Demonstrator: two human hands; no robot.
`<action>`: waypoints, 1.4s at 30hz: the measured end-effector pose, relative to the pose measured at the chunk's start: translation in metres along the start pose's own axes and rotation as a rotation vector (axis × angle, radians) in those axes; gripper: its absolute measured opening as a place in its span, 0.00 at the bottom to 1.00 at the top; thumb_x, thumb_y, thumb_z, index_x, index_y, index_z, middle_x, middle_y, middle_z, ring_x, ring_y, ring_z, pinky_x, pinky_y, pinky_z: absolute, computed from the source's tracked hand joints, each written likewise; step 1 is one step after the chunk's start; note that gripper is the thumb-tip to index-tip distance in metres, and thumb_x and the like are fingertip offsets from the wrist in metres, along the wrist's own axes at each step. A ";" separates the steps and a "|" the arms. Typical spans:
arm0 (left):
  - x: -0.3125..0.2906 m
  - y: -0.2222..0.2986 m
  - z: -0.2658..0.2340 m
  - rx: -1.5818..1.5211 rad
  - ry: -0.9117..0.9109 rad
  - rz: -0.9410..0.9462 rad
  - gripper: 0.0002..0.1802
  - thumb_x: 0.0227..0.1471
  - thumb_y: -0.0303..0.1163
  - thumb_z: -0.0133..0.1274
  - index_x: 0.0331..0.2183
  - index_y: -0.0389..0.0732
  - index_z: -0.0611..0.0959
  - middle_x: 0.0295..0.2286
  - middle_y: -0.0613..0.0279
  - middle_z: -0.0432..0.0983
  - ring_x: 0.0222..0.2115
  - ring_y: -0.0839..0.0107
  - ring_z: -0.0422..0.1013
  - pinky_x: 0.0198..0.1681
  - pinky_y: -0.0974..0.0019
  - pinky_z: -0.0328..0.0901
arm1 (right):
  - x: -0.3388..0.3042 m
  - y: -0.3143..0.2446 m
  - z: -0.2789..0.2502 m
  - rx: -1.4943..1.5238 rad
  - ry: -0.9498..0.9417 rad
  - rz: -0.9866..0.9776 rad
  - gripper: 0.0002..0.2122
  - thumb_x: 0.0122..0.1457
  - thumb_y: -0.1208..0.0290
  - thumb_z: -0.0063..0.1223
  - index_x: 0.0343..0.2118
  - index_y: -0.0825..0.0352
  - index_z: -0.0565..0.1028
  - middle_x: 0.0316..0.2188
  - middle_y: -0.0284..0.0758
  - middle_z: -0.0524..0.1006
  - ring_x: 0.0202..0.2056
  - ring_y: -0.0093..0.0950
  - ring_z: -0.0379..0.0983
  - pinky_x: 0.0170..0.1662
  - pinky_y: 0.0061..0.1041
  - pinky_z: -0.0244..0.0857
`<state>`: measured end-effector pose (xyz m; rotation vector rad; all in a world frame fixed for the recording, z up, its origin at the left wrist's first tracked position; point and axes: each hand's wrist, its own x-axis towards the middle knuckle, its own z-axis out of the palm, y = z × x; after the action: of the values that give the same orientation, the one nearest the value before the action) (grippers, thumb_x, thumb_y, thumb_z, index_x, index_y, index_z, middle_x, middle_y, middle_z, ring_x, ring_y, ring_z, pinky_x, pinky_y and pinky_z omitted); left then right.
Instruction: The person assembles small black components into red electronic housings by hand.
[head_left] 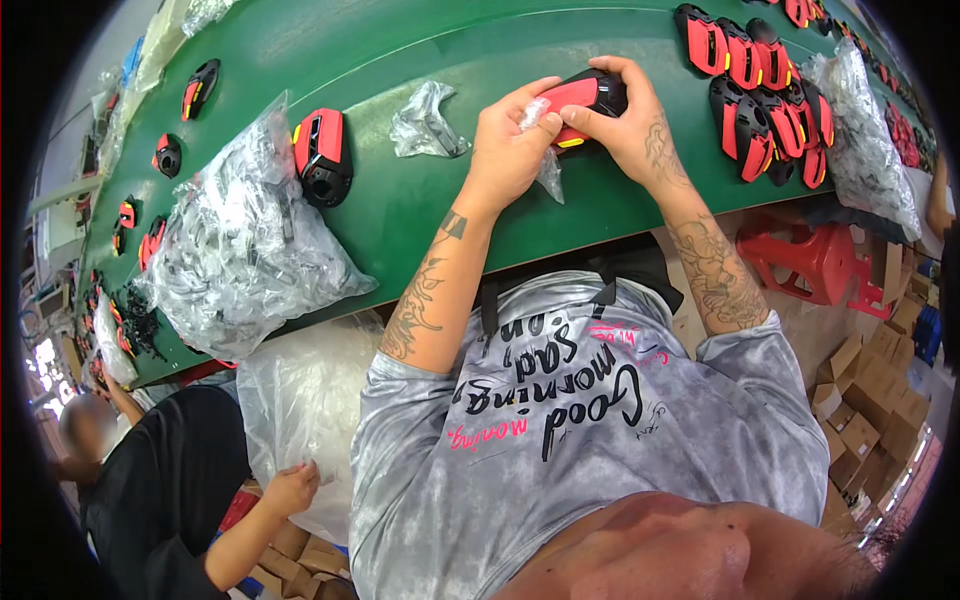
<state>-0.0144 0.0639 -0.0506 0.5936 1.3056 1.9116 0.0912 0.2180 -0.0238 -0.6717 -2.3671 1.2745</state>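
Note:
Above the green table (420, 215), both my hands grip a red-and-black plastic shell (582, 96) with a yellow accent, shaped like a computer mouse. My left hand (515, 140) pinches its left end, with a crumpled piece of clear plastic bag (549, 178) under the fingers. My right hand (632, 118) is closed round the black right end, thumb pressed on the near edge. The two thumbs nearly meet at the front. To the left of my hands lies a small clear bag (427, 120) with grey parts in it.
A large clear bag of grey parts (245, 235) sits at the left, beside another red-and-black shell (322, 155). Several such shells (765, 100) are stacked at the right, near another filled bag (865, 140). A red stool (805, 262) stands below. Another person's hand (291, 489) is at lower left.

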 end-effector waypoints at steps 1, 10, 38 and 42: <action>-0.001 0.000 -0.001 0.083 -0.023 -0.012 0.23 0.62 0.22 0.52 0.57 0.24 0.72 0.47 0.50 0.78 0.43 0.67 0.78 0.46 0.66 0.76 | 0.001 0.000 0.001 0.002 -0.003 0.005 0.35 0.46 0.54 0.75 0.55 0.66 0.72 0.51 0.45 0.72 0.52 0.37 0.72 0.56 0.35 0.68; 0.000 -0.003 -0.004 -0.112 -0.012 -0.042 0.23 0.60 0.20 0.51 0.56 0.27 0.73 0.46 0.46 0.78 0.43 0.60 0.79 0.46 0.59 0.79 | 0.006 0.020 -0.028 0.535 -0.317 -0.028 0.28 0.57 0.73 0.67 0.60 0.69 0.68 0.48 0.34 0.74 0.45 0.23 0.75 0.50 0.22 0.72; -0.018 0.015 -0.016 -0.513 -0.067 -0.050 0.24 0.67 0.27 0.42 0.61 0.25 0.67 0.54 0.41 0.72 0.52 0.47 0.74 0.52 0.37 0.74 | -0.011 -0.011 -0.022 -0.024 -0.161 -0.231 0.22 0.60 0.57 0.64 0.53 0.66 0.77 0.48 0.36 0.77 0.48 0.29 0.74 0.54 0.28 0.68; -0.037 0.020 0.001 0.180 0.127 0.055 0.23 0.64 0.19 0.42 0.59 0.32 0.73 0.54 0.46 0.73 0.51 0.52 0.76 0.53 0.48 0.76 | -0.020 -0.012 -0.041 -0.463 -0.112 -0.354 0.31 0.48 0.56 0.73 0.55 0.62 0.76 0.54 0.45 0.72 0.50 0.42 0.73 0.53 0.37 0.69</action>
<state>0.0027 0.0313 -0.0302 0.6113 1.5698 1.9153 0.1263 0.2278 0.0060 -0.2824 -2.7449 0.6356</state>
